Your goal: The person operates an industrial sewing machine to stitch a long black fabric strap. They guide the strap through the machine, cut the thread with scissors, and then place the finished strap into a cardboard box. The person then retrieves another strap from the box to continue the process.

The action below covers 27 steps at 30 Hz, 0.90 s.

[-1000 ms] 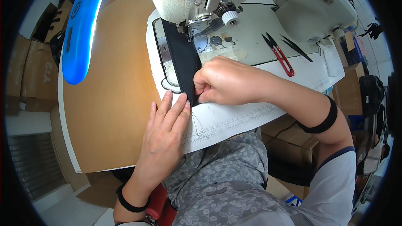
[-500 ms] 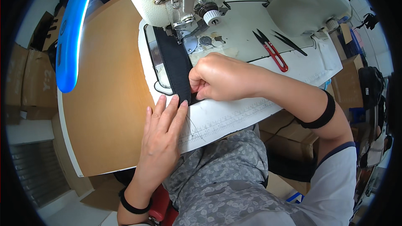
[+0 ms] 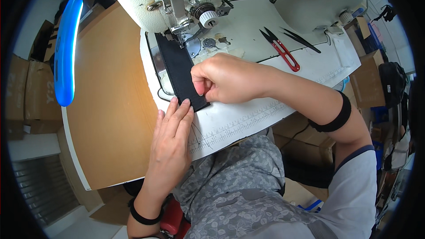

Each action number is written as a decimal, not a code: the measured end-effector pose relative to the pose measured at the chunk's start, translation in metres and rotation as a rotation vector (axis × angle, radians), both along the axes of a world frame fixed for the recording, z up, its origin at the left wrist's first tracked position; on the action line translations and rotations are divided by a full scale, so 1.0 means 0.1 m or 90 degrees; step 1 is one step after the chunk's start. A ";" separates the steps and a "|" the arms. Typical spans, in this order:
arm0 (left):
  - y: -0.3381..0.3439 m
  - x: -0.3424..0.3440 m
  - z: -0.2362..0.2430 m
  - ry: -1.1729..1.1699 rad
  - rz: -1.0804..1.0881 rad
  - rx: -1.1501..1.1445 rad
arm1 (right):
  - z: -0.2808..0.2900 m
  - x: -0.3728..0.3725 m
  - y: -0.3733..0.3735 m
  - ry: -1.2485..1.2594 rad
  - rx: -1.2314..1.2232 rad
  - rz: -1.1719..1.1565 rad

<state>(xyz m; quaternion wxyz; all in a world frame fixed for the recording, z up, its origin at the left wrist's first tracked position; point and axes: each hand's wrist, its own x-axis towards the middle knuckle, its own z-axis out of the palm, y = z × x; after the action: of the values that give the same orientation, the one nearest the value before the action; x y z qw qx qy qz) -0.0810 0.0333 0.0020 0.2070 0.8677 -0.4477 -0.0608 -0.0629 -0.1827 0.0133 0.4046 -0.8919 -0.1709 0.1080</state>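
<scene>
A black fabric strip point(image 3: 179, 71) runs from beneath the presser foot point(image 3: 181, 40) of a white sewing machine point(image 3: 133, 2) toward me, lying flat on the machine bed. On its near end rest the fingertips of my left hand point(image 3: 171, 135), fingers stretched out and palm down. My right hand point(image 3: 230, 79) is closed at the strip's right edge, thumb and forefinger pinching the cloth near its near corner. The curled fingers partly hide that edge.
Red-handled thread snips point(image 3: 283, 53) and black tweezers point(image 3: 301, 40) lie to the right on the bed. White paper with printed ruler scales point(image 3: 239, 128) covers the near edge. A brown tabletop point(image 3: 106, 106) extends left, below a blue lamp-like object point(image 3: 66, 53). Cardboard boxes point(image 3: 42, 90) stand far left.
The strip's near end now lies wider and flatter, where a separate dark bit showed under my right fingers before. My right hand has risen slightly along the edge. The whole view has shifted a little.
</scene>
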 end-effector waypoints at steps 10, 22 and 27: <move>-0.09 -0.05 0.03 -0.026 0.024 0.031 | -0.02 0.01 -0.03 -0.012 -0.007 -0.010; -0.11 -0.03 0.02 -0.024 0.015 0.016 | -0.04 -0.17 -0.10 -0.010 0.023 -0.080; -0.13 -0.03 0.05 -0.026 0.013 0.010 | -0.16 -0.61 -0.08 -0.208 -0.083 -0.107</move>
<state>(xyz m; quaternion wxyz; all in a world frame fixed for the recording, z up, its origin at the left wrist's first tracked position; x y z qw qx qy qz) -0.0843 0.0199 0.0071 0.1914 0.8748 -0.4428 -0.0446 -0.1238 -0.1911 -0.0028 0.3205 -0.9330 -0.1520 -0.0614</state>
